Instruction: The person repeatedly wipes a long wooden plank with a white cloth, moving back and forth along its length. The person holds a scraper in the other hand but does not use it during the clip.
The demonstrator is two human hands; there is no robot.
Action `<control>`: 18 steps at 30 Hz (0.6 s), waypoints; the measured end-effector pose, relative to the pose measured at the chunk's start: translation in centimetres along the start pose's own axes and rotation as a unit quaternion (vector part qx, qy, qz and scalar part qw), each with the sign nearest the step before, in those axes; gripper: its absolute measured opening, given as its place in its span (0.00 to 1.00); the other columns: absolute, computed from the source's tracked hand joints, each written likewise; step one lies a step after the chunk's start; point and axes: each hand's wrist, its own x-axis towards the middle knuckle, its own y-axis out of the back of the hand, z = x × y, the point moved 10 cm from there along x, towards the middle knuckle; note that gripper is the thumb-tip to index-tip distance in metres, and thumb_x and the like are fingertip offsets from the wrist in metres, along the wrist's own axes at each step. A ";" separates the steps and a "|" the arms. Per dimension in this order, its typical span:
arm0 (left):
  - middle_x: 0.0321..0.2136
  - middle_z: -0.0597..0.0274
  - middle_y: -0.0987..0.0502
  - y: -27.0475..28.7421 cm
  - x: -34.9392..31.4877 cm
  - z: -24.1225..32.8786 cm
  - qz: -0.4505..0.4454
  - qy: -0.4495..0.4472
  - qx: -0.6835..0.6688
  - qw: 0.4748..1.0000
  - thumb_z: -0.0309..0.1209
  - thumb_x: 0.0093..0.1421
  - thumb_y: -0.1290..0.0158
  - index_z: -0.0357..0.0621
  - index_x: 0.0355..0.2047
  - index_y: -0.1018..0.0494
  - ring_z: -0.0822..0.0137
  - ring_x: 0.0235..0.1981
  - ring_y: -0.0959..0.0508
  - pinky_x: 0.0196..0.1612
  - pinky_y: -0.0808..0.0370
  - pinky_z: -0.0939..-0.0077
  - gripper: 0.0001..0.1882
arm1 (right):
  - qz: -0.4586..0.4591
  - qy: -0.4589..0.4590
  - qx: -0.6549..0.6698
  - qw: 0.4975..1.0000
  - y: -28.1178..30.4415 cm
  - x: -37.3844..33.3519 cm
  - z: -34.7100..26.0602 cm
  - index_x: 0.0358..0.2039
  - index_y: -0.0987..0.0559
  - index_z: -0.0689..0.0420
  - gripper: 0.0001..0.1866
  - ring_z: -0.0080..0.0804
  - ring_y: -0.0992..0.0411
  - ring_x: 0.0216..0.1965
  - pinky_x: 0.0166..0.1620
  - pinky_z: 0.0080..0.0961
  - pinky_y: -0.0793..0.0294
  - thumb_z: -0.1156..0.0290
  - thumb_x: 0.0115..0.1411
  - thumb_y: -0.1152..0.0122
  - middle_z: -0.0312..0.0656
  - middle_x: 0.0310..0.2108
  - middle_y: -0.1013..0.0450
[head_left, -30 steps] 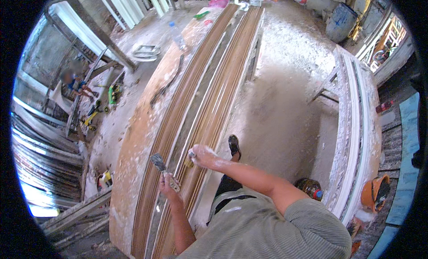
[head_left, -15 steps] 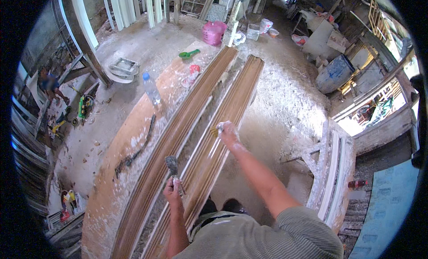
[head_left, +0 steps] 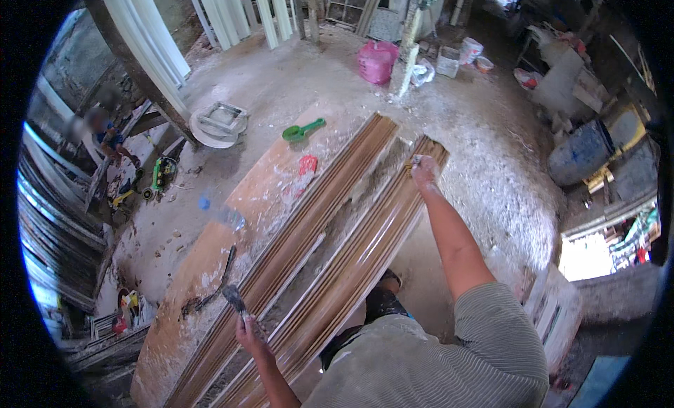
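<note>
Two long brown moulding strips (head_left: 372, 222) with ribbed, glossy faces lie side by side, running away from me. At the far end of the right strip, my right hand (head_left: 424, 175) is closed on a small yellowish-brown pad or brush (head_left: 408, 168) pressed to the surface; its exact kind I cannot make out. My left hand (head_left: 250, 335) grips a paintbrush (head_left: 234, 297) with a dark, flat head, held above the left strip near its close end. Whitish residue coats my right fingers.
The strips rest on an orange-brown board (head_left: 189, 267) with a plastic bottle (head_left: 223, 213), a green scoop (head_left: 303, 130), a red item (head_left: 307, 165) and a black strap (head_left: 229, 264). Beyond stand a pink sack (head_left: 378, 61) and a blue drum (head_left: 583, 154). A person (head_left: 107, 135) is at far left.
My right hand has slid away from me along the right strip to its far end. My left hand with the paintbrush has moved left and nearer. The view has shifted.
</note>
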 end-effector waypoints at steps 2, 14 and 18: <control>0.24 0.68 0.28 -2.6 -2.8 -0.1 0.068 0.040 -0.014 0.997 0.32 0.63 0.51 0.43 0.42 0.29 0.77 0.16 0.30 0.17 0.32 0.82 0.09 | 0.027 0.056 -0.020 0.998 -0.2 6.0 3.5 0.34 0.25 0.56 0.11 0.50 0.34 0.38 0.42 0.43 0.34 0.66 0.51 0.42 0.51 0.34 0.31; 0.23 0.67 0.28 -22.4 -12.0 0.8 -0.021 0.119 -0.004 0.993 0.34 0.62 0.48 0.42 0.34 0.29 0.76 0.18 0.29 0.19 0.32 0.82 0.08 | -0.270 0.188 0.234 0.915 4.9 -0.4 -5.7 0.30 0.17 0.46 0.09 0.38 0.26 0.33 0.37 0.30 0.28 0.72 0.45 0.37 0.39 0.27 0.27; 0.24 0.66 0.27 -25.3 -12.0 1.2 -0.032 0.113 0.011 0.993 0.33 0.62 0.48 0.40 0.39 0.28 0.76 0.19 0.29 0.19 0.33 0.81 0.10 | -0.338 0.118 0.352 0.865 3.3 5.8 -2.3 0.29 0.19 0.54 0.07 0.36 0.27 0.34 0.42 0.32 0.28 0.68 0.51 0.41 0.44 0.32 0.25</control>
